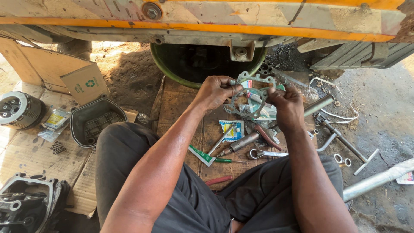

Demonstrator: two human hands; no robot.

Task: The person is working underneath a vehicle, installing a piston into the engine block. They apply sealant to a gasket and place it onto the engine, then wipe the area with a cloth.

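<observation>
Both my hands hold up a thin grey engine gasket (246,96), a flat ring with bolt-hole lugs, above the cardboard. My left hand (215,91) pinches its left edge. My right hand (285,105) grips its right side, fingers curled. Under the gasket lie small packets and a tube. Below my hands on the cardboard rest a screwdriver-like tool (238,143), a ring spanner (266,153), a green-handled driver (224,160) and a torn blue packet (233,129). My dark-trousered knees fill the bottom of the view.
A green basin (172,73) sits under the yellow vehicle frame (207,26). A black engine cover (92,121), a clutch assembly (19,110) and an engine casing (26,203) lie left. A T-handle wrench (345,142) and a metal pipe (379,179) lie right.
</observation>
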